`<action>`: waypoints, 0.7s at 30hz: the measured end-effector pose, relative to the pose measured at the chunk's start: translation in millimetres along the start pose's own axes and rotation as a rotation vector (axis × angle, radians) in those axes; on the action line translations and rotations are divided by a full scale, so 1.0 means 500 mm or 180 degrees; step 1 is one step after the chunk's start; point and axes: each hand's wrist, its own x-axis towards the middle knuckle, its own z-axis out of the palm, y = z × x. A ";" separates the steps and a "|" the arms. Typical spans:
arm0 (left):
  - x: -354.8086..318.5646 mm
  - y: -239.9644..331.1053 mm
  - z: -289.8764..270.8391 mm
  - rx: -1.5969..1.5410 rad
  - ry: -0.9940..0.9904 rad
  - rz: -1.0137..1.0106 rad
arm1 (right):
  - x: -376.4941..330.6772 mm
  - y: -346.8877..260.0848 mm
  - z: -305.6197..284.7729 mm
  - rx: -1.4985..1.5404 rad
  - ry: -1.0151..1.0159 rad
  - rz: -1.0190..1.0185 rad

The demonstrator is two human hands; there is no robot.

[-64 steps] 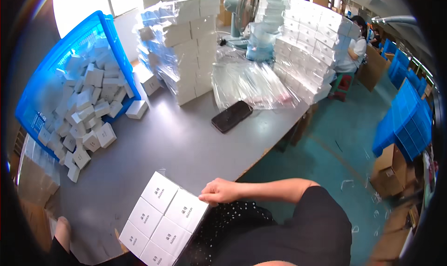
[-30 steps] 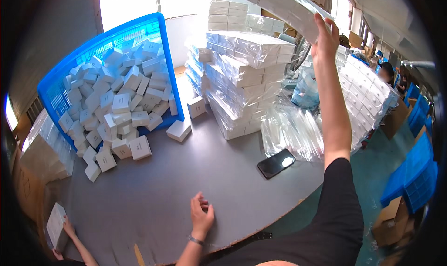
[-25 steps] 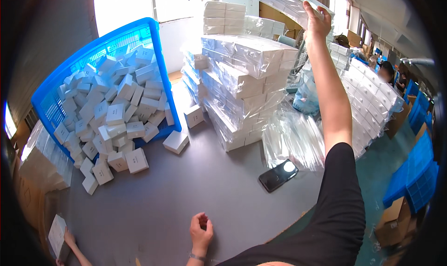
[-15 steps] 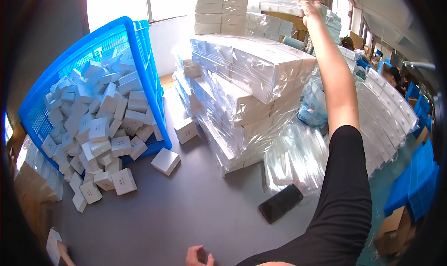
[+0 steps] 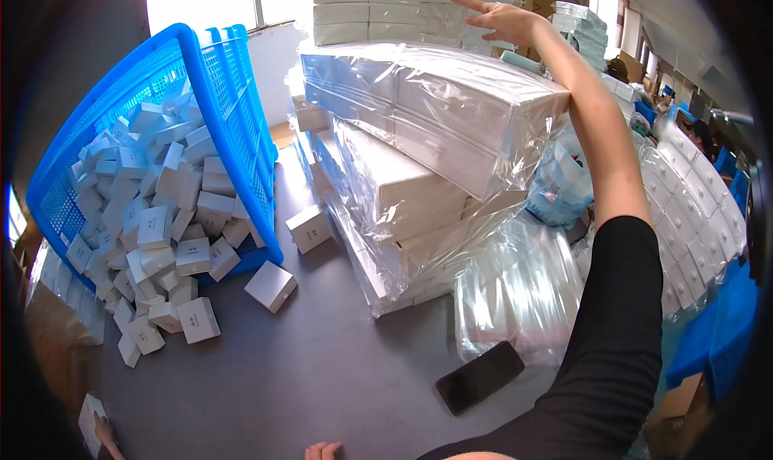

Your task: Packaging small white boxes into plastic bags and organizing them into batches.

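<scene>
My right hand (image 5: 507, 23) reaches to the top of the view with its fingers spread and nothing in them. It is in front of or over a rear stack of white boxes (image 5: 342, 15); whether it touches them I cannot tell. Under my forearm is a large film-wrapped bundle of white boxes (image 5: 451, 85), lying askew on more wrapped bundles (image 5: 411, 188). At the lower edge only the curled fingers of my left hand (image 5: 324, 451) show, close together near the grey table (image 5: 354, 387); the rest of it is cut off.
A tilted blue plastic crate (image 5: 193, 65) spills small white boxes (image 5: 197, 319) at left. Clear plastic bags (image 5: 515, 299) and a black phone (image 5: 481, 377) lie at right. Another person's hand (image 5: 105, 432) touches a white box (image 5: 90, 416), lower left. Wrapped bundles (image 5: 692, 210) stand far right.
My right hand has moved left from a wrapped pack at the back, fingers now spread. My left hand has dropped lower, mostly out of view. The whole view has shifted a little.
</scene>
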 end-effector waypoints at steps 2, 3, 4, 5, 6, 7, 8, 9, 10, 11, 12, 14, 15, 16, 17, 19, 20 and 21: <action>-0.006 -0.013 0.002 0.0089 -0.0019 0.0155 | -0.020 -0.007 -0.006 -0.0339 -0.0124 0.0164; -0.013 -0.019 -0.001 0.0092 -0.0037 0.0163 | -0.024 0.010 -0.024 -0.0082 0.0127 0.0250; -0.013 -0.024 0.001 0.0070 -0.0067 0.0204 | -0.033 0.025 -0.048 0.0149 0.0391 0.0343; -0.008 -0.027 0.002 0.0058 -0.0105 0.0241 | -0.048 0.040 -0.066 0.0133 0.0408 0.0377; 0.001 -0.029 0.013 0.0118 -0.0171 0.0170 | -0.067 0.057 -0.082 0.0444 0.0266 0.0416; 0.001 -0.027 0.011 0.0216 -0.0306 0.0060 | -0.098 0.072 -0.065 0.0810 0.0106 0.0519; 0.017 -0.019 0.019 0.0306 0.0022 0.0300 | -0.123 0.077 -0.065 0.1295 0.0162 0.0237; 0.038 0.005 0.010 0.0400 0.0256 0.0527 | -0.159 0.067 -0.054 0.1544 0.0448 0.0307; 0.039 0.001 0.010 0.0309 0.0260 0.0629 | -0.204 0.060 -0.048 0.1732 0.0766 0.0424; 0.042 -0.004 0.012 0.0211 0.0259 0.0727 | -0.244 0.079 -0.040 0.1369 0.1172 0.0380; 0.041 0.003 0.017 0.0076 0.0212 0.0592 | -0.301 0.114 -0.020 0.1131 0.1661 0.0576; 0.028 -0.009 0.007 0.0072 0.0039 0.0409 | -0.475 0.224 0.126 0.0729 0.1500 0.0853; 0.029 -0.009 0.014 0.0101 0.0144 0.0426 | -0.559 0.271 0.196 0.0267 0.1293 0.0825; 0.032 -0.014 0.021 0.0137 0.0283 0.0437 | -0.653 0.238 0.337 -0.0557 0.1243 0.0287; 0.030 -0.013 0.031 0.0162 0.0214 0.0453 | -0.753 0.185 0.419 -0.0886 0.0324 0.0821; 0.034 -0.004 0.043 0.0092 0.0215 0.0543 | -0.923 0.207 0.556 -0.1823 0.0814 0.0440; 0.026 -0.015 0.040 0.0143 0.0213 0.0529 | -0.954 0.179 0.600 -0.1875 0.0868 0.0722; 0.020 -0.026 0.041 0.0110 0.0263 0.0597 | -0.956 0.172 0.605 -0.1820 0.0874 0.0718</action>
